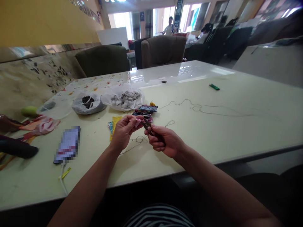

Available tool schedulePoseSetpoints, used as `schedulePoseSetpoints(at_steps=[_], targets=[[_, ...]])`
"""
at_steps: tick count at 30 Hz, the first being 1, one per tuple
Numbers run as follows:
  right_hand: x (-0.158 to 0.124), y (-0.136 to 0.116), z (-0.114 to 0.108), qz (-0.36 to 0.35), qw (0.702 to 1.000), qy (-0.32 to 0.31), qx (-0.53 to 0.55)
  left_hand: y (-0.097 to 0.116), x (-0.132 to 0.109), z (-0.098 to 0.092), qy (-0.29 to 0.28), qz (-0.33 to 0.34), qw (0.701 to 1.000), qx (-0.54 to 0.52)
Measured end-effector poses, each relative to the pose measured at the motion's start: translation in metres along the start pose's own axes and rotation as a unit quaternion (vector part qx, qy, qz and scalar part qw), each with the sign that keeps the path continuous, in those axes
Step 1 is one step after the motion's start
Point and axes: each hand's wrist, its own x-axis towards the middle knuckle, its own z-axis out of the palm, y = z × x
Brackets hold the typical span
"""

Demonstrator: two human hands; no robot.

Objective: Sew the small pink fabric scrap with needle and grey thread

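Note:
My left hand (123, 130) pinches a small pink piece (135, 121) between thumb and fingers, above the table. My right hand (167, 138) is closed around dark thread snips (151, 130), whose blades point up and left and reach the edge of the pink piece. Whether the blades touch it is too small to tell. Under and behind the hands lie a yellow packet (116, 122) and a pile of dark, colourful packets (145, 111). Thin dark cord (139, 139) lies loosely coiled below the hands.
Two plastic bags, one with dark pieces (88, 102), one with whitish lumps (126, 98), stand behind. A phone (68, 143) with a cable, a black cylinder (17, 147) and pink cloth (42, 125) lie left. Long cord (199, 108) and a green item (214, 87) lie right. People are far behind.

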Motion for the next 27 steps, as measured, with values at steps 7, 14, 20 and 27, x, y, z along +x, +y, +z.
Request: schedulePoseSetpoints(at_steps=[7, 14, 20, 27], targets=[[0.0045, 0.0003, -0.0007, -0.041, 0.999, 0.011, -0.015, -0.0013, -0.0016, 0.0012, -0.025, -0.006, 0.999, 0.019], [0.0041, 0.0030, -0.0035, -0.059, 0.998, 0.002, -0.028, -0.0001, -0.0017, 0.0014, -0.028, -0.001, 0.999, 0.028], [0.0050, -0.0012, -0.0048, -0.035, 0.999, 0.000, -0.008, -0.0004, -0.0017, 0.0015, -0.028, -0.002, 0.999, 0.039], [0.0053, 0.0030, -0.0060, -0.064, 0.997, 0.009, -0.039, -0.0011, -0.0018, -0.0001, -0.026, -0.001, 0.997, 0.068]])
